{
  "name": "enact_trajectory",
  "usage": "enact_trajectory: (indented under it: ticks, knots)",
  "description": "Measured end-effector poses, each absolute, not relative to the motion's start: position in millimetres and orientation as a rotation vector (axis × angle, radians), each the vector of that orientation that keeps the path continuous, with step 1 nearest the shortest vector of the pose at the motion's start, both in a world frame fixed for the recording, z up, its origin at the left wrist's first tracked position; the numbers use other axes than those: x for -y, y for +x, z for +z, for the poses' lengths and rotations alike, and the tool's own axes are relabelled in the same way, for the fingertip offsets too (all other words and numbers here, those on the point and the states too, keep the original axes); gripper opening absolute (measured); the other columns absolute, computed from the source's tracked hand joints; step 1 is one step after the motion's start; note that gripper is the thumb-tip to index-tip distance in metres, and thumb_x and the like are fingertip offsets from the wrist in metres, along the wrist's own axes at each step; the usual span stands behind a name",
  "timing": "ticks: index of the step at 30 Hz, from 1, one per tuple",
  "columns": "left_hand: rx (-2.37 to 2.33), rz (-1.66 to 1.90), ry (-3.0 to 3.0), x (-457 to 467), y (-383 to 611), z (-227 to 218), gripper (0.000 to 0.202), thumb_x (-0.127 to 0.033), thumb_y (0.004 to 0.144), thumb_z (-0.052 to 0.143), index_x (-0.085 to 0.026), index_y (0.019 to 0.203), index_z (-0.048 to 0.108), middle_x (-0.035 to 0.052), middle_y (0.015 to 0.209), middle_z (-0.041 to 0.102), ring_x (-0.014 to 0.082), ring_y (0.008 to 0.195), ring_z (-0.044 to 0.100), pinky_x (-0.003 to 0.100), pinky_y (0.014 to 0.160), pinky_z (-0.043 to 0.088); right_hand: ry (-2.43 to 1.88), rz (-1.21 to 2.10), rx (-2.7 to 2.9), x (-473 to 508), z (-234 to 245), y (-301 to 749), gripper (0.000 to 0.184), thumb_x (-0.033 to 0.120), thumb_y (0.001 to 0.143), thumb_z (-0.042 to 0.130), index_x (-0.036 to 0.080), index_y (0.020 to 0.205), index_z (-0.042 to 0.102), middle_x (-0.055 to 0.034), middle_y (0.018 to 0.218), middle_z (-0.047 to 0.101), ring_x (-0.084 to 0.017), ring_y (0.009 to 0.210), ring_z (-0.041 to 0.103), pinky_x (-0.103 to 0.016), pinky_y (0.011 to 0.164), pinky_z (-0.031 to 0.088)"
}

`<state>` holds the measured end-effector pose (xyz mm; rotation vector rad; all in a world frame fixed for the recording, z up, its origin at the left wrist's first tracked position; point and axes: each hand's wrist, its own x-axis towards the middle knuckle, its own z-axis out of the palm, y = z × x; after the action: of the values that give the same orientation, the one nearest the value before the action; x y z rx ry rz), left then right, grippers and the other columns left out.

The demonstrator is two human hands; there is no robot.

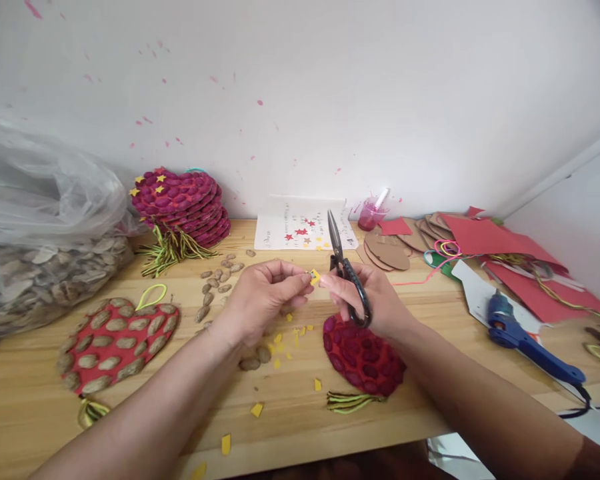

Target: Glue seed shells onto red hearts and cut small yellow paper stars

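Note:
My left hand (263, 300) and my right hand (373, 300) meet above the wooden table (430, 380). Between their fingertips they pinch a small yellow paper piece (315, 276). My right hand also grips black scissors (347, 273) by the handles, blades pointing up and away, closed. Below my right hand lies a dark red heart-shaped ornament (363, 357) covered in painted seeds, with a green and yellow tassel (350, 402). Yellow paper scraps (257, 409) are scattered on the table under my hands.
A red heart with unpainted seeds (115, 340) lies at left, a plastic bag of seeds (40, 260) beyond it. A stack of finished hearts (185, 207) sits by the wall. A blue glue gun (527, 343), red paper (500, 243) and cardboard discs (387, 253) lie right.

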<state>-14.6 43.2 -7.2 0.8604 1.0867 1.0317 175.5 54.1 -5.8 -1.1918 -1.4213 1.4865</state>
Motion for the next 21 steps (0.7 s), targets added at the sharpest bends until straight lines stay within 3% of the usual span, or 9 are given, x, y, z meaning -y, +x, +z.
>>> enact_trajectory:
  ticks: [6, 12, 21]
  knots:
    - [-1.053, 0.937, 0.806, -58.5, -42.5, 11.9, 0.026, -0.023, 0.059, 0.09, -0.01, 0.069, 0.07, 0.0101, 0.076, 0.075, 0.012, 0.066, 0.069, 0.02, 0.066, 0.056, -1.257, 1.657, 1.791, -70.6, 1.6, 203.5, 0.045, 0.057, 0.076, 0.07, 0.012, 0.073, 0.066, 0.0042, 0.048, 0.051, -0.006, 0.033, 0.043, -0.017, 0.033, 0.028]
    - [-1.037, 0.889, 0.832, -60.4, -52.3, 15.8, 0.023, -0.02, 0.061, 0.089, -0.01, 0.068, 0.07, 0.0108, 0.075, 0.076, 0.0137, 0.068, 0.071, 0.02, 0.067, 0.058, -1.238, 1.702, 2.184, -75.0, 10.3, 212.1, 0.042, 0.054, 0.075, 0.073, 0.013, 0.071, 0.064, 0.0044, 0.054, 0.048, -0.006, 0.044, 0.037, -0.02, 0.04, 0.027]
    - [-1.008, 0.87, 0.832, -62.4, -55.0, 12.0, 0.016, -0.016, 0.066, 0.084, -0.01, 0.068, 0.07, 0.012, 0.074, 0.076, 0.0137, 0.066, 0.072, 0.019, 0.066, 0.058, -1.25, 1.522, 2.269, -74.1, 17.1, 214.2, 0.046, 0.06, 0.068, 0.076, 0.014, 0.067, 0.067, 0.0011, 0.057, 0.052, -0.012, 0.053, 0.044, -0.024, 0.048, 0.034]
